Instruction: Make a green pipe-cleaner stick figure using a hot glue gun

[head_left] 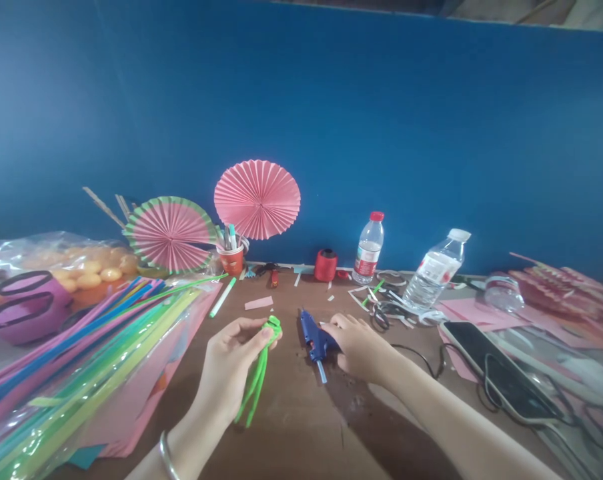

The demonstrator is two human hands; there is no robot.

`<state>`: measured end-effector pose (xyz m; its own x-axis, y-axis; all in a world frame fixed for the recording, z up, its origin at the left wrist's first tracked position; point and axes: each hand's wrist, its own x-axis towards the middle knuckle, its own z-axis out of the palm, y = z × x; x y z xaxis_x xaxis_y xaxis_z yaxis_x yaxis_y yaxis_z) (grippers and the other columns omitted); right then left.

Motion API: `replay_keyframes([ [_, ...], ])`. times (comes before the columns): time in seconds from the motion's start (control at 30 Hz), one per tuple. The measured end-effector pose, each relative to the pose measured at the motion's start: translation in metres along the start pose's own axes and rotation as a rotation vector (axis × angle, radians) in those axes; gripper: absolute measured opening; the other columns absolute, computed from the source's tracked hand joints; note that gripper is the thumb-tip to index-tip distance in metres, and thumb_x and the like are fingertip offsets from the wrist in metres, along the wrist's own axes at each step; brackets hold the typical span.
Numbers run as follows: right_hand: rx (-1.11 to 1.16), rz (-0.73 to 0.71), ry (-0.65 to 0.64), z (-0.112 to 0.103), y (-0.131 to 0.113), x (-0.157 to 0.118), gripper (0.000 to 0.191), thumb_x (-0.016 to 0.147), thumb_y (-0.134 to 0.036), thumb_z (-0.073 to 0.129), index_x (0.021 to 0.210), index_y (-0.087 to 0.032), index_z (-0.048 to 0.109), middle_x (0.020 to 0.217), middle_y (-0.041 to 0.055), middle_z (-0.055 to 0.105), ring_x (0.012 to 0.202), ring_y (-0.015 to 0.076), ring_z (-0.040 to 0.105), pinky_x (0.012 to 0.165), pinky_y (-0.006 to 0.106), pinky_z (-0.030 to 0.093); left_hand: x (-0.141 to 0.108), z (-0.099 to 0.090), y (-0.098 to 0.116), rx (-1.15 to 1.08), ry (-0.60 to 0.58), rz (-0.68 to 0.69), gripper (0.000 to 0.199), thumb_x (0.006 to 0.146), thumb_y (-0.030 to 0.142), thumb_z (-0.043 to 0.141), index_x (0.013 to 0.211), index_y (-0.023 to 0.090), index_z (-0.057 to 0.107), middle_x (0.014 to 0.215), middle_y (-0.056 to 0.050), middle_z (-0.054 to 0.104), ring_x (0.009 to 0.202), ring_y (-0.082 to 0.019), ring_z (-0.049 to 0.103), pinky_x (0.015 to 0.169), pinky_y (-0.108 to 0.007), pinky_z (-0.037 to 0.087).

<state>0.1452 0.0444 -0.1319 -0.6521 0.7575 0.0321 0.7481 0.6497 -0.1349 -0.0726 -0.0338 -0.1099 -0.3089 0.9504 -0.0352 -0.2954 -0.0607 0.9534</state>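
tabletop (pixel 291 440), glue gun (pixel 313 337) part-hidden

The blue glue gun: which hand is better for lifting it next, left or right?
Probably the right hand: it is at the handle side of the blue glue gun. The left hand is busy pinching the green stems.

– What's the gun (pixel 311 333) made of?
– Smooth blue plastic.
– The fans (pixel 257 193)?
– Pleated paper, matt and ridged.
– And the green strips (pixel 261 368)?
– Matt; I can't tell the material.
– Anything shiny?
– The bangle (pixel 165 456), polished metal; the bag (pixel 19 253), glossy clear film; the bottles (pixel 369 248), clear glossy plastic.
– The table (pixel 291 433)?
– Smooth, with a dull sheen; wood or laminate, I can't tell.
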Motion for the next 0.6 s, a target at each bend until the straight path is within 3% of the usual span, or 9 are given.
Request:
replay_keyframes([
  [0.23, 0.074, 0.058, 0.089, 0.019, 0.003, 0.007, 0.035, 0.066, -0.011, 0.047, 0.1, -0.017, 0.053, 0.098, 0.0097, 0.05, 0.087, 0.0218, 0.049, 0.076, 0.033, 0.033, 0.0, 0.001, 0.002, 0.007, -0.011, 0.024, 0.019, 0.063, 0.021, 0.071, 0.077, 0.013, 0.062, 0.074, -0.003, 0.07, 0.071, -0.015, 0.065, 0.07, -0.023, 0.049],
  [0.3, 0.378, 0.122, 0.179, 0.02, 0.008, 0.005, 0.031, 0.065, -0.012, 0.048, 0.095, -0.017, 0.055, 0.094, 0.0075, 0.052, 0.083, 0.0192, 0.049, 0.075, 0.03, 0.034, -0.001, 0.001, 0.003, 0.014, 0.007, 0.029, 0.02, 0.062, 0.022, 0.072, 0.077, 0.013, 0.062, 0.072, -0.004, 0.07, 0.07, -0.015, 0.065, 0.069, -0.024, 0.049],
  [0.43, 1.242, 0.309, 0.405, 0.024, 0.013, 0.001, 0.016, 0.071, -0.023, 0.041, 0.075, -0.015, 0.054, 0.063, 0.0016, 0.053, 0.059, 0.0135, 0.047, 0.06, 0.026, 0.036, -0.003, 0.004, 0.006, 0.015, 0.045, 0.031, 0.023, 0.059, 0.023, 0.073, 0.076, 0.012, 0.062, 0.07, -0.005, 0.07, 0.067, -0.015, 0.064, 0.068, -0.024, 0.049],
  [0.6, 1.575, 0.341, 0.461, 0.033, 0.01, 0.004, 0.026, 0.076, -0.032, 0.03, 0.084, -0.015, 0.048, 0.061, 0.0014, 0.053, 0.048, 0.0108, 0.045, 0.05, 0.024, 0.036, -0.003, 0.003, 0.003, 0.041, 0.025, 0.024, 0.024, 0.061, 0.024, 0.073, 0.078, 0.013, 0.061, 0.071, -0.005, 0.07, 0.068, -0.015, 0.065, 0.068, -0.023, 0.049],
])
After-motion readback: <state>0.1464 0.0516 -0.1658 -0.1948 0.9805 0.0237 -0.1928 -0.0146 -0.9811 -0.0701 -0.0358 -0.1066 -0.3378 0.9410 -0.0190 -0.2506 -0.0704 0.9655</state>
